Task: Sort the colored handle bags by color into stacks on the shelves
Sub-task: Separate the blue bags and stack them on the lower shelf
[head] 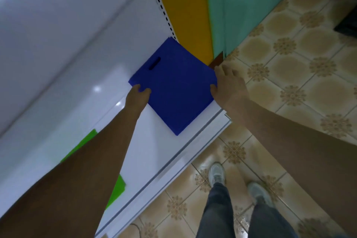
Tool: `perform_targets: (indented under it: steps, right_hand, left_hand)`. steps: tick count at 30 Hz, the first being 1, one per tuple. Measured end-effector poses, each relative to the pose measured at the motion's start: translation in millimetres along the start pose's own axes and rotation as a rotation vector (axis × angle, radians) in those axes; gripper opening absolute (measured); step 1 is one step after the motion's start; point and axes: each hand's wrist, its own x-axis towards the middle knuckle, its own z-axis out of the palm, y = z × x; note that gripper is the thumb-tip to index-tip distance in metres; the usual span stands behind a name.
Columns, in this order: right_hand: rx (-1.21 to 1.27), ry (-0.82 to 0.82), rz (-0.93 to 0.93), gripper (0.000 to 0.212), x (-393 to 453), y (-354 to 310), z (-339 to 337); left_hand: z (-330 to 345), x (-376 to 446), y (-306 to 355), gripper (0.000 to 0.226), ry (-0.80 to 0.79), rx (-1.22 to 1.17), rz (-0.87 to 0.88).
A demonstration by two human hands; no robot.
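Our left hand (140,92) and right hand (225,83) are gripping the blue handle bags (173,87) by opposite edges on the white shelf (154,150). We are risking skewing the stack past the shelf's front edge.

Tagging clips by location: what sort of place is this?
Probably a shop: white slotted retail shelf, patterned tile floor, and flat stock, a blue handle bag beside green sheets.
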Motion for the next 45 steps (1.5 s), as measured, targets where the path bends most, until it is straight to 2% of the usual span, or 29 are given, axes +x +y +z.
perform_targets:
  steps: [5,9,12,20,24,26,30,35,41,45]
  right_hand:
    - [0.239,-0.025,-0.326,0.067,-69.6,-36.7,-29.4]
    - [0.334,-0.095,-0.488,0.067,-144.3,-85.2,-55.6]
    - [0.397,-0.145,-0.611,0.065,-198.7,-126.3,-66.9]
    - [0.410,-0.197,-0.954,0.065,-359.5,-258.7,-79.3]
    - [0.452,-0.203,-1.084,0.063,-432.6,-330.5,-73.8]
    - [0.487,-0.217,-1.128,0.061,-467.2,-365.6,-67.7]
    - [0.529,-0.212,-1.153,0.060,-522.8,-432.7,-49.8]
    - [0.578,-0.184,-1.140,0.061,-555.9,-503.5,-40.1]
    - [0.632,-0.055,-1.111,0.061,-545.1,-595.9,-41.6]
    - [0.517,-0.021,-1.128,0.067,-519.2,-660.6,-39.4]
  left_hand:
    - [-22.8,-85.8,-4.4,0.066,0.077,0.024,0.151]
    - [-49.1,-171.0,-31.9,0.061,0.250,-0.106,0.151]
    - [-83.3,-239.7,-64.1,0.056,0.361,-0.100,0.136]
    - [-211.4,-424.8,-169.4,0.042,0.757,-0.053,0.184]
    - [-295.9,-496.1,-211.3,0.024,1.064,-0.081,0.213]
    - [-337.6,-526.5,-232.8,0.022,1.164,-0.082,0.204]
    - [-410.0,-564.5,-290.7,0.024,1.199,-0.076,0.208]
    - [-487.0,-572.8,-348.0,0.033,1.170,-0.039,0.227]
    - [-571.2,-527.7,-378.3,0.037,1.101,-0.013,0.270]
    - [-631.9,-475.6,-388.3,0.037,1.110,0.055,0.295]
